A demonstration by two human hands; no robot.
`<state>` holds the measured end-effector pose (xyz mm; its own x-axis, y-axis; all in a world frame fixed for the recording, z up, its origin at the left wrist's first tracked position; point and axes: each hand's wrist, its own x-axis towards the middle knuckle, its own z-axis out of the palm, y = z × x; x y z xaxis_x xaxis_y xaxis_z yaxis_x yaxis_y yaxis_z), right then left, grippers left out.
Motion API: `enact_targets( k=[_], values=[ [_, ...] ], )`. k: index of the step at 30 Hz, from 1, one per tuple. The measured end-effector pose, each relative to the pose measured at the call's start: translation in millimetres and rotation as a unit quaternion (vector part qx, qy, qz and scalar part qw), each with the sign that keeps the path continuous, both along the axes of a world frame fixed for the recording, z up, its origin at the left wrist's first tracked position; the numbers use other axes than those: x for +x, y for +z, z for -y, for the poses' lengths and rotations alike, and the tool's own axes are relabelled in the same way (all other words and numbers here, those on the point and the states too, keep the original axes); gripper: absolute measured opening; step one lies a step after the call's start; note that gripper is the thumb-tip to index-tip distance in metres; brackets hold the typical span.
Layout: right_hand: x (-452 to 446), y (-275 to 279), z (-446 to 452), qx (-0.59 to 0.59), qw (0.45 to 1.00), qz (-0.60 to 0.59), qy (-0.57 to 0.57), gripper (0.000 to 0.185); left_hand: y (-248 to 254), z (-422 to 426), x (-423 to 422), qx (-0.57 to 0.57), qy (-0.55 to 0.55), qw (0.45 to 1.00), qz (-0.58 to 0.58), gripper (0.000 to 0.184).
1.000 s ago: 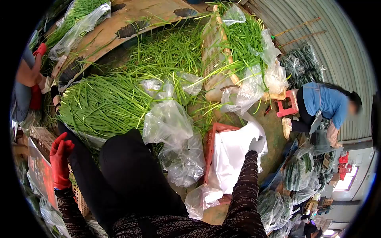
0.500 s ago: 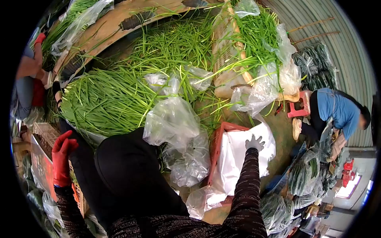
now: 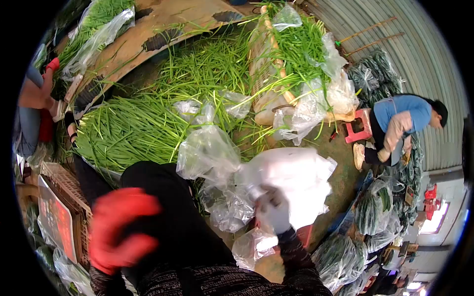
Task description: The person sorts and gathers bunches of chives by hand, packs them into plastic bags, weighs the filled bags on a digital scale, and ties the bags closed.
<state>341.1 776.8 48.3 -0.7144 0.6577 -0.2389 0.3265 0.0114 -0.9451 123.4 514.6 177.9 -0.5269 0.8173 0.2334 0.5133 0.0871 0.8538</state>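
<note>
My right hand [image 3: 274, 209], in a grey glove, is closed on the near-left edge of a white plastic sheet [image 3: 296, 182], partly blurred. The sheet is spread over a red crate [image 3: 304, 236], mostly hidden beneath it. Over my black-clad lap, my left hand [image 3: 123, 229] in a red glove is smeared by motion. Its thumb and fingers curve apart with nothing between them. Crumpled clear plastic bags [image 3: 210, 153] lie between my knee and the sheet. Beyond my legs spreads a heap of long, flat green leaves [image 3: 133, 130], resembling garlic chives.
A basket [image 3: 264, 74] of more leaves stands ahead. To the right, a person in a blue top [image 3: 407, 116] bends beside a red stool [image 3: 359, 127]. Bagged greens [image 3: 373, 209] lie near them. Another person's leg [image 3: 29, 118] shows at left, above a plastic crate [image 3: 61, 182].
My right hand has drawn back from lying spread on the white sheet to its near-left edge, and the sheet has shifted. My left hand has swung inward over my lap.
</note>
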Motion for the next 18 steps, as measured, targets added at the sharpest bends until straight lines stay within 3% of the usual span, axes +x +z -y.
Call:
enact_targets(
  k=[1, 2, 3, 4, 5, 7, 8, 9, 10, 11, 12, 14, 16, 17, 18],
  values=[
    [-13, 51, 26, -0.065, 0.989, 0.099, 0.085, 0.034, 11, -22, 4, -0.063, -0.142, 0.985, -0.070, 0.055],
    [-12, 69, 42, -0.233, 0.965, 0.026, 0.118, 0.036, 10, -40, 20, -0.053, -0.154, 0.979, -0.124, 0.056],
    [-11, 83, 60, -0.188, 0.962, 0.038, 0.193, 0.036, 0, -56, 35, -0.045, -0.163, 0.969, -0.178, 0.057],
    [-4, 80, 67, -0.293, 0.913, -0.091, 0.270, 0.036, -13, -66, 45, -0.061, -0.166, 0.955, -0.237, 0.061],
    [-7, 94, 72, -0.236, 0.914, -0.086, 0.317, 0.035, -31, -73, 53, -0.078, -0.167, 0.938, -0.294, 0.064],
    [-5, 84, 57, 0.010, 0.936, -0.142, 0.322, 0.035, -76, -68, 60, -0.129, -0.236, 0.942, -0.203, 0.055],
    [-11, 90, 45, 0.002, 0.952, -0.135, 0.273, 0.029, -82, -69, 59, -0.111, -0.237, 0.944, -0.202, 0.043],
    [2, 52, 39, -0.013, 0.995, -0.088, 0.034, 0.036, -83, -64, 59, -0.106, -0.237, 0.944, -0.205, 0.043],
    [-9, 40, 23, 0.079, 0.992, -0.094, -0.011, 0.048, -85, -58, 59, -0.051, -0.204, 0.961, -0.181, 0.042],
    [0, 2, -9, 0.282, 0.957, -0.034, 0.052, 0.057, -85, -52, 60, 0.004, -0.168, 0.973, -0.158, 0.040],
    [13, -30, -30, 0.447, 0.887, 0.046, 0.110, 0.061, -80, -47, 60, 0.016, -0.153, 0.975, -0.160, 0.040],
    [53, -99, -48, 0.482, 0.786, 0.317, 0.224, 0.059, -78, -38, 58, 0.023, -0.131, 0.974, -0.182, 0.043],
    [56, -87, -35, 0.350, 0.699, 0.503, 0.368, 0.037, -74, -26, 59, 0.026, -0.113, 0.973, -0.202, 0.046],
    [61, -106, -44, 0.280, 0.656, 0.582, 0.390, 0.040, -70, -19, 60, -0.029, -0.090, 0.978, -0.188, 0.047],
    [59, -108, -46, 0.259, 0.687, 0.587, 0.341, 0.046, -67, -13, 59, -0.084, -0.068, 0.979, -0.174, 0.048]
  ],
)
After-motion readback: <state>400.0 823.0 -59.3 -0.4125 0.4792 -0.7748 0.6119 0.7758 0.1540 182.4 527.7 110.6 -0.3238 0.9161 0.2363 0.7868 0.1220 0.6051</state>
